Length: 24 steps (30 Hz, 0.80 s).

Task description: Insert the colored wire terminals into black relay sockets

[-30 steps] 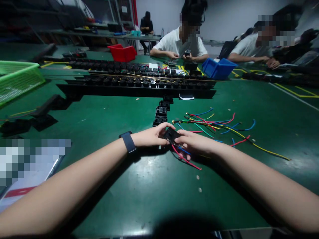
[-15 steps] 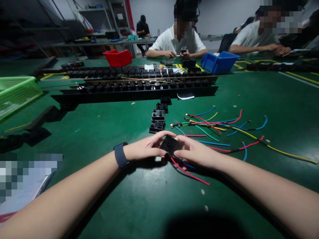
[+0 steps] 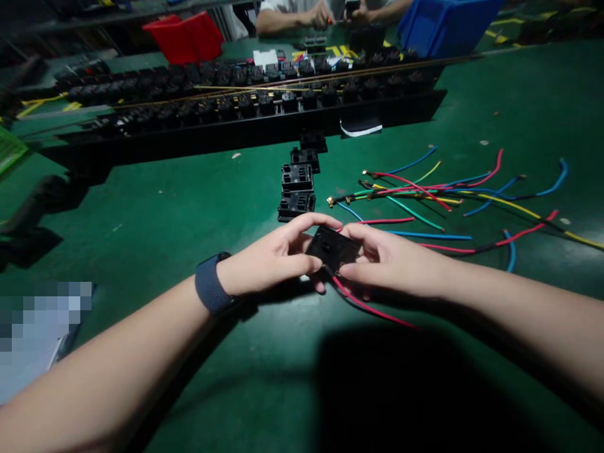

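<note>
Between both hands is a square black plastic housing (image 3: 333, 246), tilted toward me. My left hand (image 3: 290, 250) grips its left side, thumb at the near corner and forefinger along the far edge. On the opposite side, my right hand (image 3: 377, 251) pinches it, the thumb close to small brass-coloured contacts. A red wire (image 3: 372, 308) leads out from the near edge of the housing toward the lower right, with a darker wire beside it. Beyond my hands stands a row of similar black housings (image 3: 297, 177). Loose coloured wires with metal terminals (image 3: 406, 192) lie spread to the right.
A long black rail (image 3: 236, 129) crosses the green table, with rows of black parts behind it. Further back are a red bin (image 3: 184, 38) and a blue bin (image 3: 448, 28). A co-worker's hands (image 3: 321, 14) show at the top. A green basket (image 3: 10, 151) is at left.
My view has tipped down and come closer, so the bins and rail sit higher. Both hands still hold the housing; its flat face now shows more, and the blue wire beneath it is no longer visible.
</note>
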Motion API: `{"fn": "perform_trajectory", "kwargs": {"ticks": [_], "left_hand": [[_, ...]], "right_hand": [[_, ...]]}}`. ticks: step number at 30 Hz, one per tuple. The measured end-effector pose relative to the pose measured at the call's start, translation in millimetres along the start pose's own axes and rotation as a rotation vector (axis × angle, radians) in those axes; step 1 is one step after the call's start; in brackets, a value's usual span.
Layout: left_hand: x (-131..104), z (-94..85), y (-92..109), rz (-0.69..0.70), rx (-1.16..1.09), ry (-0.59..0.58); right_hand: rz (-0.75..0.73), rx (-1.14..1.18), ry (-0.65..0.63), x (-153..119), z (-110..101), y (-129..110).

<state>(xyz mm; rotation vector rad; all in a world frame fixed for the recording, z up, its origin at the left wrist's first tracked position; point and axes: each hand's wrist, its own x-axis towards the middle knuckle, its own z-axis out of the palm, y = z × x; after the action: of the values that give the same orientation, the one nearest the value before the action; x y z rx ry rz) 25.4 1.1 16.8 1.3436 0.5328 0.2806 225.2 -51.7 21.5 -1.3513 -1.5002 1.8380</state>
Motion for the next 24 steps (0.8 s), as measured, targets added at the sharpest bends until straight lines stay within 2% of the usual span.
{"fn": "perform_trajectory", "kwargs": {"ticks": [9,17,24], "left_hand": [[-0.8,8.4,1.3,0.014,0.053,0.029],[0.3,0.0,-0.4,0.012,0.034,-0.05],[0.5,-0.3,-1.6,0.018,0.083,-0.048]], "right_hand": [[0.007,0.034,0.093,-0.3,4.0,0.5],[-0.048,-0.01,0.087,-1.8,2.7,-0.9],[0.011,-0.014,0.103,-2.7,3.6,-2.8]]}}
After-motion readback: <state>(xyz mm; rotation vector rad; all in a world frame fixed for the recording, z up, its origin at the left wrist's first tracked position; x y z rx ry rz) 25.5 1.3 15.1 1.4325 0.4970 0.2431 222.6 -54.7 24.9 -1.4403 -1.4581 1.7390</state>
